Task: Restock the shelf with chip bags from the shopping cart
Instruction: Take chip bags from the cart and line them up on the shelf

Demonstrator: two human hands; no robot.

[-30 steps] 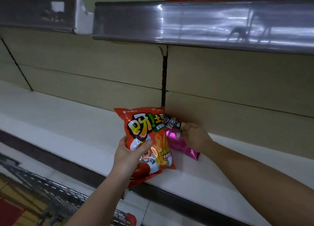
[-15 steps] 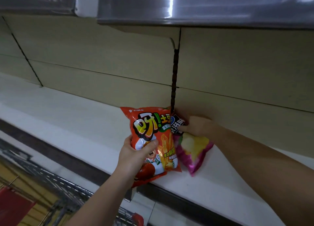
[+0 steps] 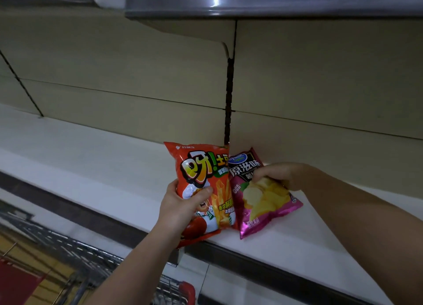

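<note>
1. White shelf (image 3: pixel 96 167): long, runs across the frame below both hands; dark strip along its front edge. Beige back panel (image 3: pixel 137 75) behind it, well past the fingertips, split by a dark slotted upright (image 3: pixel 229 94) directly above the two bags.
2. Upper shelf (image 3: pixel 274 0): grey metal edge with glare, high above both hands.
3. Cart (image 3: pixel 68 254): wire basket at lower left, below and left of the left wrist; red handle end (image 3: pixel 186 291) just under the left forearm. Contents blurred, cannot tell.
4. Red bag (image 3: pixel 201 181): held upright at the front edge of the shelf, lower end hanging just past the edge. Fries and a cartoon figure printed on the face. Its right edge overlaps the pink bag.
5. Pink bag (image 3: pixel 263 204): tilted, top leaning toward the back panel, bottom corner down on the shelf surface. Chip picture on the face, dark band with white characters near the top.
6. Left hand (image 3: pixel 180 210): wrapped round the red bag's left edge; thumb (image 3: pixel 201 196) pressed across the front, other fingers hidden behind the bag.
7. Right hand (image 3: pixel 281 175): fingers curled down, pinching the pink bag's upper right part; fingertips on the printed face, thumb not visible.
</note>
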